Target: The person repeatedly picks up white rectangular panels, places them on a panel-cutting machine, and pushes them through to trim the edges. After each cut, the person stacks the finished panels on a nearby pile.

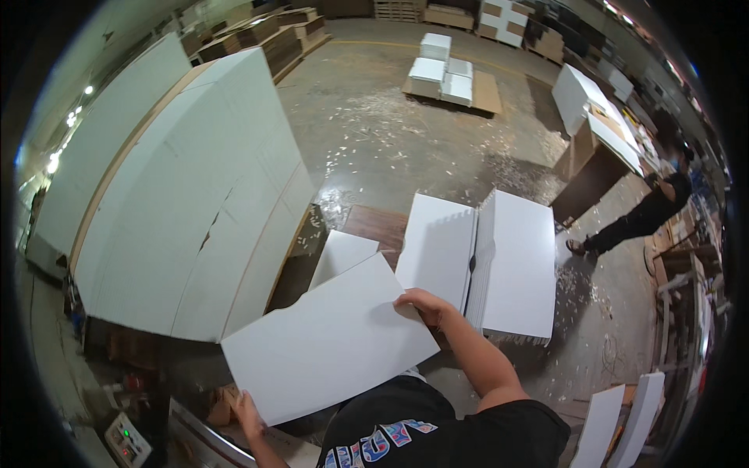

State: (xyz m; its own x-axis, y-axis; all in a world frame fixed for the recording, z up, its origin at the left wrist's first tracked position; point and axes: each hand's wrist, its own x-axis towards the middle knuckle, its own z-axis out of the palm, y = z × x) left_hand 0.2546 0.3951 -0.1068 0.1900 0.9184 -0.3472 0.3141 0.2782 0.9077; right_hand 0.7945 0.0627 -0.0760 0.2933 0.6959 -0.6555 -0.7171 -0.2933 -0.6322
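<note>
A white rectangular panel (335,335) lies across the front of my body, held tilted between both hands. My left hand (248,413) grips its lower left corner, the thumb on the top face and the other fingers hidden beneath. At the opposite end, my right hand (424,303) clasps the upper right edge, partly covering it. A shallow notch shows along the panel's far edge. Just beyond lies a smaller white panel (343,253), partly covered by the held one. To the right stand two stacks of similar white panels, a nearer-left stack (437,238) and a right stack (519,261).
A tall stack of large white boards (195,195) rises at left. A control box (127,441) with lit buttons sits at lower left. Farther off, a pallet (488,93) bears white stacks. A person (647,210) works beside a brown cabinet-like stack (585,168) at right. Scraps litter the floor.
</note>
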